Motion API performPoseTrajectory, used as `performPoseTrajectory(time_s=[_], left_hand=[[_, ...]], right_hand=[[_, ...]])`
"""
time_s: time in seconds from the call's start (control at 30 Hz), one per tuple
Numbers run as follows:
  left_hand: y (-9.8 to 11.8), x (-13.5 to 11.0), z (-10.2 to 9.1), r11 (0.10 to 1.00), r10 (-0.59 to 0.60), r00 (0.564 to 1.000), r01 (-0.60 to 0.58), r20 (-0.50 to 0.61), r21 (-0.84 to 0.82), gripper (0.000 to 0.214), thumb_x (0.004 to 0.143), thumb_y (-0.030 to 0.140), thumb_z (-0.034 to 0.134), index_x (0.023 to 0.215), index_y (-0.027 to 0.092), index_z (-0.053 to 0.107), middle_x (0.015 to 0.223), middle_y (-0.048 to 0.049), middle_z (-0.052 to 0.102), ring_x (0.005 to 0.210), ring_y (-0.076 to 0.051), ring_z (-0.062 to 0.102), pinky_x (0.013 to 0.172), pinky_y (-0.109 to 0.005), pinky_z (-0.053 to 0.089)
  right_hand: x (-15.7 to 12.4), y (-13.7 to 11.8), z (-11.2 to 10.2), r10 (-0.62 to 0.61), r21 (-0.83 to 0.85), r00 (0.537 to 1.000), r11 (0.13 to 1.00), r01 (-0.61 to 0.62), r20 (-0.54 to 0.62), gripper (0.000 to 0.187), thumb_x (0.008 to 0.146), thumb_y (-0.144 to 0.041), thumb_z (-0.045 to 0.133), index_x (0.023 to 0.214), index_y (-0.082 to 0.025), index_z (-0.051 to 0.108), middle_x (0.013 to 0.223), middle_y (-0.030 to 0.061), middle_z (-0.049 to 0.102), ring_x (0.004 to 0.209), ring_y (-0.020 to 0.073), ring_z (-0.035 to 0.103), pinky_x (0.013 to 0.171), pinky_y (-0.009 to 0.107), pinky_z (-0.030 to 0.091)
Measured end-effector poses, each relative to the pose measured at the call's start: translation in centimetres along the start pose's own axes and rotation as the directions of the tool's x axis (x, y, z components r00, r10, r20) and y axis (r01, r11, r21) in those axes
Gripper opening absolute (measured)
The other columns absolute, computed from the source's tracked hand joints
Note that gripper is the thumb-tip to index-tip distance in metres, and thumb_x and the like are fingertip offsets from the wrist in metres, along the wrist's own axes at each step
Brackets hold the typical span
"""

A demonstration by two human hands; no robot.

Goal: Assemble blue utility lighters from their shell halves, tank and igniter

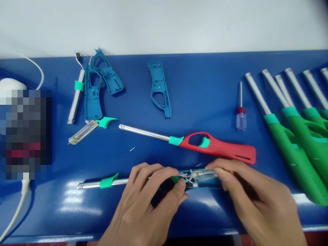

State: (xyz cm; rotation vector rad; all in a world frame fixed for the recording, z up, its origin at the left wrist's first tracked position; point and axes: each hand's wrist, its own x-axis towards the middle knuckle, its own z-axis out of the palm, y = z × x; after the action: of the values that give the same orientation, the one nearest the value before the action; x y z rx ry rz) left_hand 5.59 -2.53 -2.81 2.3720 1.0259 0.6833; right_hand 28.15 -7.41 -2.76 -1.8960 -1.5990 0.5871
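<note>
The open lighter (pixel 202 183) lay along the near middle of the table (pixel 205 89), its tube (pixel 92 185) pointing left through a green collar (pixel 109 181). The left hand (pixel 153 194) was closed about its middle, thumb on the near side and fingers on the far, hiding much of the tube and shell. The right hand (pixel 246 191) pinched the right end of a clear tank (pixel 203 175) over the shell; its fingers covered that end. Thin wires between the hands were too tangled to trace.

Just beyond lay a red lighter (pixel 220 146), whole, its near edge close to the right fingertips. To its left were a tiny screw (pixel 132 149), a second tank (pixel 83 133) and a green trigger (pixel 107 121). Farther off lay three blue halves (pixel 159 75), two overlapping, and a loose tube (pixel 76 100) at far left.

On the right stood out a screwdriver (pixel 241 118) and overlapping green lighters (pixel 294 153), some cut off by the edge. At left, a device (pixel 28 126) was blurred into blocks, a cable (pixel 17 212) running from it; a white object (pixel 11 85) beyond was cut off.
</note>
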Motion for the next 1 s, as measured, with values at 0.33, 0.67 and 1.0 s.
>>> performPoseTrajectory(time_s=[0.33, 0.67, 1.0], left_hand=[[0.1, 0.0, -0.2, 1.000, -0.008, 1.000, 0.008, 0.019, 0.018, 0.021, 0.100, 0.007, 0.064, 0.113, 0.020, 0.075, 0.116, -0.0048, 0.073, 0.109, -0.020, 0.060, 0.103, -0.039, 0.044], [-0.3, -0.1, -0.3, 0.994, 0.025, 0.994, -0.036, 0.105, 0.105, 0.050, 0.091, -0.007, 0.052, 0.122, 0.027, 0.073, 0.116, -0.0054, 0.070, 0.108, -0.023, 0.055, 0.100, -0.043, 0.044], [-0.4, -0.5, -0.1, 0.995, 0.029, 0.992, -0.041, 0.122, 0.095, 0.048, 0.092, -0.008, 0.055, 0.124, 0.025, 0.072, 0.120, -0.0060, 0.066, 0.112, -0.025, 0.052, 0.102, -0.044, 0.041]], right_hand=[[-1.4, -0.4, 0.2, -0.012, -0.044, 1.000, 0.999, 0.012, -0.004, 0.012, 0.102, -0.025, 0.063, 0.107, -0.032, 0.073, 0.098, -0.0050, 0.083, 0.082, 0.0160, 0.080, 0.076, 0.024, 0.061], [-1.6, -1.2, 0.6, 0.084, -0.021, 0.996, 0.996, -0.085, -0.039, 0.007, 0.099, -0.032, 0.069, 0.103, -0.034, 0.076, 0.080, -0.0068, 0.077, 0.057, 0.0115, 0.066, 0.062, 0.025, 0.054], [-1.2, -1.0, 0.7, 0.182, 0.052, 0.983, 0.982, -0.180, -0.025, 0.014, 0.096, -0.039, 0.070, 0.104, -0.028, 0.067, 0.057, -0.0089, 0.054, 0.044, 0.0104, 0.053, 0.043, 0.021, 0.045]])
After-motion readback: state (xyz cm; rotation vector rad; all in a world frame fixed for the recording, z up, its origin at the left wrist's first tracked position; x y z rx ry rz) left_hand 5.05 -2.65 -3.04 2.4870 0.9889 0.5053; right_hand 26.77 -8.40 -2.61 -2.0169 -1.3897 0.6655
